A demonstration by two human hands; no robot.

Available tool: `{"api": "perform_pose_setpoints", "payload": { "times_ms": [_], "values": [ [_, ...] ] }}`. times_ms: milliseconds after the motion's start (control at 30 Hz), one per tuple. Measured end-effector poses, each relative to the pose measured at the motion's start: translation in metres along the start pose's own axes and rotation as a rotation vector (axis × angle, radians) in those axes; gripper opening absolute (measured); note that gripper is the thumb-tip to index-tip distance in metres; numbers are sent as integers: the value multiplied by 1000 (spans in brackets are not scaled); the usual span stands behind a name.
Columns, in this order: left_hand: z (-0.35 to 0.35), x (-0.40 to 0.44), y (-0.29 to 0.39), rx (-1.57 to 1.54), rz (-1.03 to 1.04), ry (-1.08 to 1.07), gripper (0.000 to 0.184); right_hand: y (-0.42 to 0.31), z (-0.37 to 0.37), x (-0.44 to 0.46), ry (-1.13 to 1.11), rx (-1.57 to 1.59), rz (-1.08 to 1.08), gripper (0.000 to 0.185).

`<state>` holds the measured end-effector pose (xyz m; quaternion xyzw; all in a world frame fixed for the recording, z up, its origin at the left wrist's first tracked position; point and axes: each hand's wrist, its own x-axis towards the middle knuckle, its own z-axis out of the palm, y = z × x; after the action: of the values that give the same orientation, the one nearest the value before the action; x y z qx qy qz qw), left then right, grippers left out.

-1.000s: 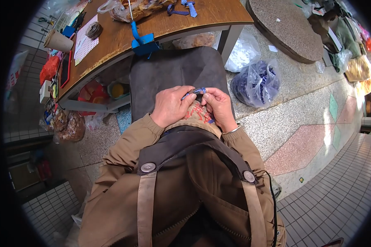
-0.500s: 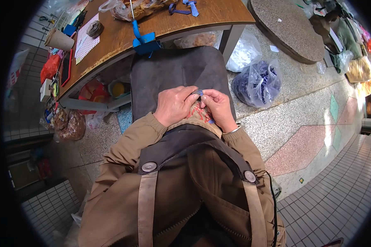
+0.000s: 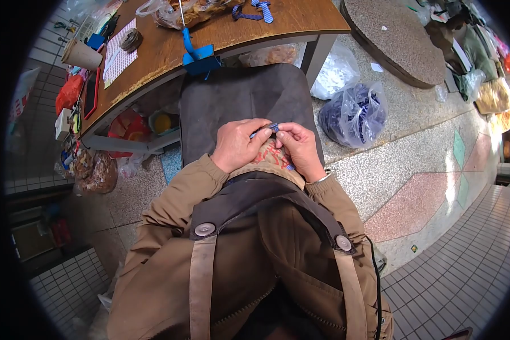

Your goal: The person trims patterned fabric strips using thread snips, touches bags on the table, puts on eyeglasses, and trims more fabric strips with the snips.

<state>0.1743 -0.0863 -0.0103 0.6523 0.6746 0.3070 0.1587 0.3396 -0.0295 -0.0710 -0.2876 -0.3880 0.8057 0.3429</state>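
Note:
Between my two hands is a small blue patterned fabric piece [image 3: 273,127], pinched by the fingers of both. My left hand [image 3: 238,144] is closed on its left end, thumb and fingertips pressed together. My right hand [image 3: 300,148] pinches the other end. Much of the piece is hidden by my fingers. Below the hands lies a beige cloth with red print [image 3: 272,157] on my lap, with a bit of blue showing near my right hand. A dark padded seat [image 3: 243,93] is just beyond my hands.
A wooden table [image 3: 300,20] ahead bears small blue ties [image 3: 262,11], a bag of brown items [image 3: 195,14], a paper cup [image 3: 80,55] and a blue clamp-like holder [image 3: 201,59]. A clear bag of dark blue pieces [image 3: 354,116] stands on the floor at right.
The fabric piece has turned slightly between my fingers, and my left hand has shifted a little to the right. Both hands keep their pinch.

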Motion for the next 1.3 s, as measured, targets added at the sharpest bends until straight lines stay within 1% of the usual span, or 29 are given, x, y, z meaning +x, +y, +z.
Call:
{"api": "perform_pose_setpoints", "payload": {
  "times_ms": [200, 367, 500, 700, 867, 1000, 1033, 1167, 1300],
  "values": [
    [0, -2, 0, 81, 43, -13, 19, 3, -1, 0, 2, -39, -18, 16],
    [-2, -2, 0, 39, -29, -92, 20, 4, -1, 0, 9, -68, -28, 15],
    [1, -2, -7, -185, -156, -30, 18, 2, 0, 1, 7, -56, -55, 15],
    [-2, -1, -1, -93, -96, 20, 18, 2, -1, 0, 2, -65, -29, 15],
    [-4, -2, -1, -42, -78, -76, 20, 6, -2, 0, -5, -72, -61, 15],
    [-6, -1, -2, -199, -288, -189, 19, 4, -1, -1, 12, -80, -29, 15],
    [-5, -1, -3, -199, -287, -191, 19, 4, -2, -1, 14, -80, -29, 15],
    [-1, -3, -5, -189, -181, -35, 19, 6, -4, 0, -7, -72, -27, 14],
    [-1, -3, -1, -128, -123, -35, 19, 4, -1, -1, -8, -78, -61, 14]
  ]
}}
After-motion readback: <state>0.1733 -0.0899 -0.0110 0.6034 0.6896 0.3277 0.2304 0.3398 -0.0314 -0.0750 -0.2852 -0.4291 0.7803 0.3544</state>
